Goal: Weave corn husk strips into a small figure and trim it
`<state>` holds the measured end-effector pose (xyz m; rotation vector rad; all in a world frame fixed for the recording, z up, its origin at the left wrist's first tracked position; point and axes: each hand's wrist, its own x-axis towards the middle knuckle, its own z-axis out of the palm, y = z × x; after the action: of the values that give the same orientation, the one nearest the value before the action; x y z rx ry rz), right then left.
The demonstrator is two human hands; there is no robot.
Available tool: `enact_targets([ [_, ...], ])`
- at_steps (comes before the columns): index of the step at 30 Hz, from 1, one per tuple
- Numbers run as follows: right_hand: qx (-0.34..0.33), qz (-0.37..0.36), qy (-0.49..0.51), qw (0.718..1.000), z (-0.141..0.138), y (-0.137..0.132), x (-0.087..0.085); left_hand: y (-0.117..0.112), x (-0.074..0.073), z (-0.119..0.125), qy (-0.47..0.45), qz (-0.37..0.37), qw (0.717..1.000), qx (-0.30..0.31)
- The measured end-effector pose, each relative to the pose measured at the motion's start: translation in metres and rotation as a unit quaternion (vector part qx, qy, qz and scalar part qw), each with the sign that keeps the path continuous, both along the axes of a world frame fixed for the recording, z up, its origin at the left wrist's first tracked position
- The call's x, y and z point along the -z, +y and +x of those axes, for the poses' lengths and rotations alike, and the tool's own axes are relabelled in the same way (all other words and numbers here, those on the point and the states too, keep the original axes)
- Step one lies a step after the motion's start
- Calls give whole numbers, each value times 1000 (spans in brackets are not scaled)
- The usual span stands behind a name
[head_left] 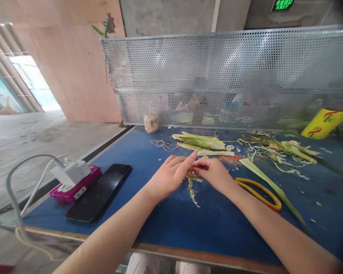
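Note:
My left hand (171, 173) and my right hand (213, 171) meet over the middle of the blue table. Their fingertips close on a thin, pale yellow-green twisted plant strip (192, 190), whose curled end hangs toward me. The upper part of the strip is hidden behind the fingers. Just beyond my hands lies a pile of flat green-and-pale leaf pieces (201, 140), with a pale cut strip (215, 153) in front of it. Beside my right forearm are yellow looped handles (258, 192), probably scissors, partly covered by the arm. A long green leaf (274, 186) lies to their right.
At left are a black phone (100, 194) and a magenta power strip (77, 186) with a white charger and cables. A perforated metal screen (171, 76) closes the back. A wrapped lump (151, 123), shredded leaves (282, 148) and a yellow cylinder (326, 123) stand or lie before it.

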<state>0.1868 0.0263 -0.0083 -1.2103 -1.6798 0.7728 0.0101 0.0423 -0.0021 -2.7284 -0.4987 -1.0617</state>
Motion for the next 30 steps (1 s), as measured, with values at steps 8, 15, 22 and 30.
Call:
enact_targets([
  [8, -96, -68, -33, 992, 10, -1, -5, 1, 2, 3, -39, -130, 991, -6],
  [15, -60, -75, 18, 995, 6, 2, -3, -5, -4, 9, -165, -347, 923, -24],
  [22, -39, -63, 37, 997, 7, 0, -5, -2, -6, 12, -191, -460, 867, -34],
  [30, 11, -18, 20, 1000, 2, -5, -9, 0, -8, 14, -285, -568, 771, -40],
])
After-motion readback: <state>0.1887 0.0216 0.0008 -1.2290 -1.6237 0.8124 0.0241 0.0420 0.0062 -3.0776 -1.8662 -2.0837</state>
